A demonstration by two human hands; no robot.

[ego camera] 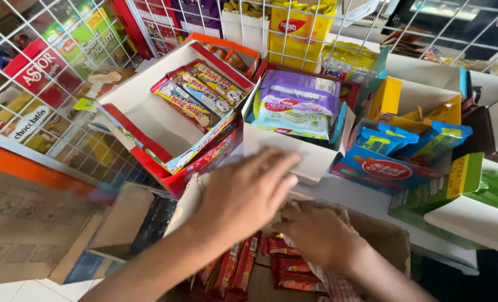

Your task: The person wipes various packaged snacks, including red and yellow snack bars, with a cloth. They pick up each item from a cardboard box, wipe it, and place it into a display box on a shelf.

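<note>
Left hand (249,193) is spread flat, nothing gripped; right hand (316,232) is curled into the red packets (285,268) in the cardboard box (391,237), grip unclear.

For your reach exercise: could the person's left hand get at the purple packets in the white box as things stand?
Probably yes. The left hand hovers just in front of the white box, whose top is open, and nothing lies over the purple packets.

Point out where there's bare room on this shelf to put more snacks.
The red-edged box is bare in its near half, below the chocolate bars. The blue box and the white box of purple wafer packs are crowded. The left hand and right hand cover the cardboard carton.
</note>
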